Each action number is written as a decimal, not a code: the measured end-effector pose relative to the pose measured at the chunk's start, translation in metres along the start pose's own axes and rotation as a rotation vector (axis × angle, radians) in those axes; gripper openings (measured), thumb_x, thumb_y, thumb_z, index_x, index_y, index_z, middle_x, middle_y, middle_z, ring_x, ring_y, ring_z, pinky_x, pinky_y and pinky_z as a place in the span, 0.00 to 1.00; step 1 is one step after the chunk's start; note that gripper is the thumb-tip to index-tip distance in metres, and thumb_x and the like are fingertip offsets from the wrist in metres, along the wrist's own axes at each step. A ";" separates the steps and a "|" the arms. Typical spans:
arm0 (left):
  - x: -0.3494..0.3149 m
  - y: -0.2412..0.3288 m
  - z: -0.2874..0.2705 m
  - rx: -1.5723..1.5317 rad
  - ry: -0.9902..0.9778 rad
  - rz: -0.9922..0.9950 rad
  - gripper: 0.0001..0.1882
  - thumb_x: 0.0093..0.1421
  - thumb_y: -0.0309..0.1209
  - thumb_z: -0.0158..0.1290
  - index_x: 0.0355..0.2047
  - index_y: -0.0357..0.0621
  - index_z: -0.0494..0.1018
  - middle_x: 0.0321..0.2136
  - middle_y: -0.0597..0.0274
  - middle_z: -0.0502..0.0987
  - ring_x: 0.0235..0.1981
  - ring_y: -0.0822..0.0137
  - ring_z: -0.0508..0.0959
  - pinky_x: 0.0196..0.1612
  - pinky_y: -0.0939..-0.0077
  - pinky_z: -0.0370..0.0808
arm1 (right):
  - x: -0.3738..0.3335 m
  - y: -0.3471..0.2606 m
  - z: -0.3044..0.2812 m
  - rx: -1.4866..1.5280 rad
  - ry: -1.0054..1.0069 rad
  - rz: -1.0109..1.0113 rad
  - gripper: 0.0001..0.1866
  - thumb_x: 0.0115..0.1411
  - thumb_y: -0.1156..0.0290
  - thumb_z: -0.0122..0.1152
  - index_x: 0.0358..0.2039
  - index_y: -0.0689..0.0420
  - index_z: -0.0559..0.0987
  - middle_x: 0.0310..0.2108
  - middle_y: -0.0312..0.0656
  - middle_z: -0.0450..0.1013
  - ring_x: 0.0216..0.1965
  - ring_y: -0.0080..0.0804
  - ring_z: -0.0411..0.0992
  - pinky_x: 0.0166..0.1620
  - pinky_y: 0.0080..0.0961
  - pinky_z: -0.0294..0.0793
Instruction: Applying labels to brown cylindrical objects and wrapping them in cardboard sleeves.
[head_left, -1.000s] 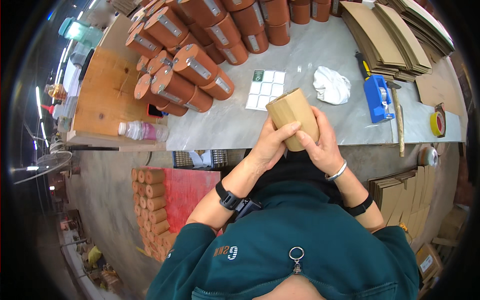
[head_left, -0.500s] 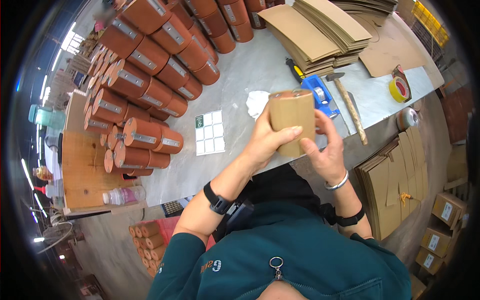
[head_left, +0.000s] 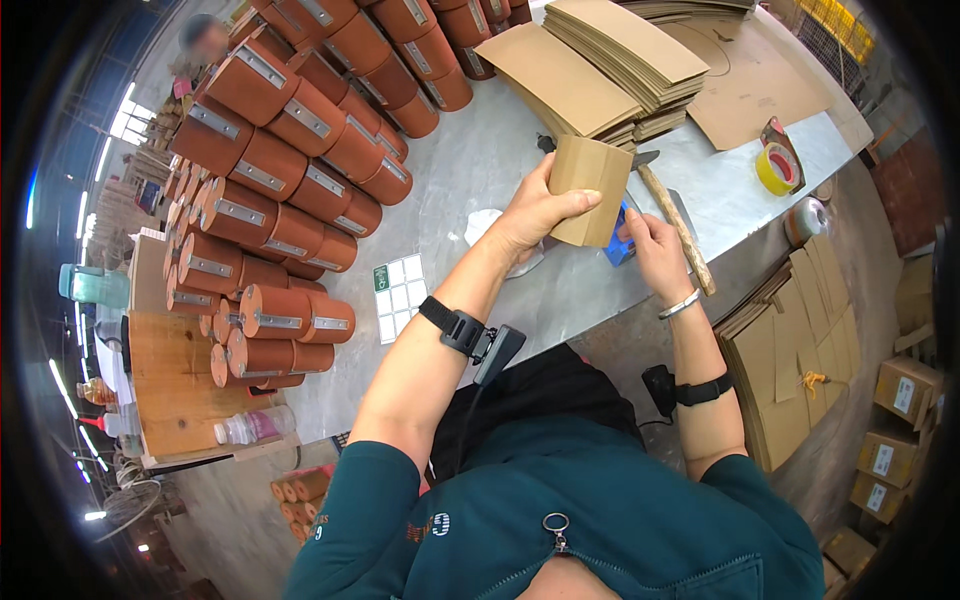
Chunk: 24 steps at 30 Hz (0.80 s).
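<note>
My left hand (head_left: 540,212) is closed round a cylinder wrapped in tan cardboard (head_left: 592,172), thumb across its near face. The cylinder is held tilted above the table, and its wrap hides what is inside. Just right of it, my right hand (head_left: 660,258) has its thumb and fingers closed at the near end of a blue tape dispenser (head_left: 618,248). The cylinder covers much of the dispenser. A wooden-handled hammer (head_left: 678,228) lies beyond my right hand. White crumpled material (head_left: 482,226) lies under my left wrist.
Stacked red-brown cylinders with metal strips (head_left: 262,218) fill the left side. Flat cardboard sheets (head_left: 570,75) are piled at the back, with a yellow tape roll (head_left: 776,168) to the right. A white label sheet (head_left: 402,296) and a plastic bottle (head_left: 254,425) sit nearer.
My right hand has left the wrapped cylinder and moved down to the tape dispenser. My left hand keeps the cylinder, now tilted and turned. The whole view has shifted slightly.
</note>
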<state>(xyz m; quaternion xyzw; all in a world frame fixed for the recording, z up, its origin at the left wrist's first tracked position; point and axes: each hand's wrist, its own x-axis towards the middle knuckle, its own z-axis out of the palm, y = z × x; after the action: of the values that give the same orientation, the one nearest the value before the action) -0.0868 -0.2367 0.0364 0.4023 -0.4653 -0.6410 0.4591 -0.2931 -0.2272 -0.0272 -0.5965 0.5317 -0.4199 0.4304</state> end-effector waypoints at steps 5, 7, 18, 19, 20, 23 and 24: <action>0.001 -0.001 -0.004 -0.029 -0.035 -0.062 0.41 0.51 0.37 0.66 0.61 0.36 0.60 0.50 0.53 0.74 0.52 0.64 0.75 0.55 0.68 0.73 | 0.002 -0.009 0.004 0.056 -0.030 0.049 0.17 0.65 0.63 0.59 0.25 0.65 0.80 0.17 0.34 0.71 0.22 0.18 0.64 0.26 0.23 0.64; 0.000 -0.003 -0.005 -0.006 -0.039 -0.049 0.41 0.51 0.37 0.66 0.61 0.36 0.60 0.50 0.53 0.74 0.52 0.63 0.76 0.55 0.68 0.74 | 0.001 -0.013 0.006 0.061 -0.011 0.048 0.15 0.64 0.66 0.60 0.25 0.65 0.79 0.18 0.32 0.70 0.21 0.16 0.63 0.25 0.22 0.62; 0.002 0.000 -0.004 0.069 -0.036 -0.052 0.40 0.52 0.36 0.65 0.62 0.38 0.60 0.51 0.53 0.74 0.52 0.63 0.76 0.55 0.67 0.74 | -0.059 -0.032 -0.020 0.299 0.062 0.225 0.14 0.67 0.67 0.59 0.24 0.58 0.73 0.17 0.28 0.68 0.19 0.11 0.62 0.22 0.15 0.59; 0.002 0.000 -0.004 0.054 -0.017 -0.054 0.40 0.50 0.35 0.65 0.61 0.37 0.61 0.50 0.52 0.75 0.51 0.63 0.76 0.54 0.68 0.74 | -0.060 -0.023 -0.022 0.297 0.063 0.227 0.14 0.67 0.67 0.59 0.24 0.58 0.73 0.17 0.28 0.68 0.19 0.11 0.62 0.22 0.15 0.59; 0.001 0.001 -0.002 0.053 -0.021 -0.055 0.40 0.50 0.35 0.65 0.61 0.37 0.61 0.50 0.52 0.75 0.51 0.63 0.76 0.54 0.68 0.74 | -0.060 -0.010 -0.023 0.264 0.061 0.225 0.15 0.66 0.67 0.60 0.23 0.59 0.73 0.16 0.29 0.68 0.18 0.12 0.63 0.22 0.16 0.60; 0.001 0.003 0.003 0.051 -0.019 -0.061 0.40 0.50 0.35 0.66 0.61 0.38 0.61 0.50 0.53 0.75 0.51 0.64 0.76 0.54 0.68 0.74 | -0.053 0.013 -0.014 0.046 0.108 0.122 0.14 0.63 0.68 0.62 0.22 0.61 0.74 0.15 0.34 0.69 0.18 0.19 0.67 0.22 0.22 0.64; 0.002 0.002 0.003 0.089 -0.031 -0.048 0.40 0.51 0.36 0.65 0.62 0.39 0.61 0.51 0.54 0.74 0.51 0.64 0.76 0.55 0.68 0.74 | -0.049 0.016 -0.012 -0.137 0.150 0.018 0.14 0.62 0.69 0.63 0.22 0.62 0.74 0.14 0.38 0.70 0.17 0.24 0.70 0.22 0.26 0.66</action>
<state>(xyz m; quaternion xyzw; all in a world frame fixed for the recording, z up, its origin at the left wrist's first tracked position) -0.0892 -0.2380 0.0390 0.4234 -0.4907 -0.6365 0.4181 -0.3128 -0.1806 -0.0412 -0.5867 0.5952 -0.4220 0.3514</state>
